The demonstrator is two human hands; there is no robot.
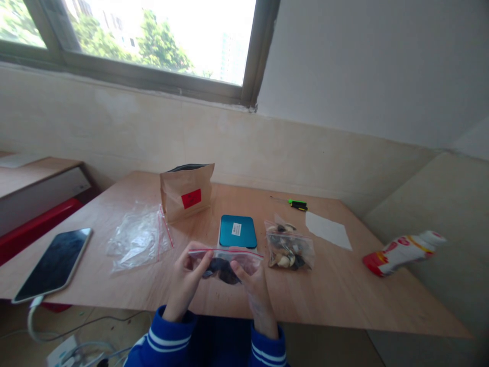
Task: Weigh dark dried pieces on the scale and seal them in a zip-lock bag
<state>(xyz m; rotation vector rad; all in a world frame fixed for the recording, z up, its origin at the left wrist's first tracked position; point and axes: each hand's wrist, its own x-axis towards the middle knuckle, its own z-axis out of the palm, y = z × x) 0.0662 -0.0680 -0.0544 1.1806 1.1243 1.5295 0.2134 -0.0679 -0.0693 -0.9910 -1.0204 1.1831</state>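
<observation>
Both of my hands hold a small clear zip bag [224, 264] with a red seal strip and dark pieces inside, just above the near edge of the wooden table [344, 285]. My left hand [187, 278] pinches the bag's left end. My right hand [254, 285] grips its right end, with the fingers curled over the front. Right behind the bag lies a teal flat device [237, 230] with a white label. A second filled zip bag [289, 248] with light and dark pieces lies just to the right.
An open brown paper pouch [187, 196] with a red sticker stands at the back. Empty zip bags [139, 238] lie left of centre, and a phone [55, 262] on a cable lies at the left edge. A green-handled tool [296, 204], white paper [327, 229] and a red-white bottle [403, 250] sit to the right.
</observation>
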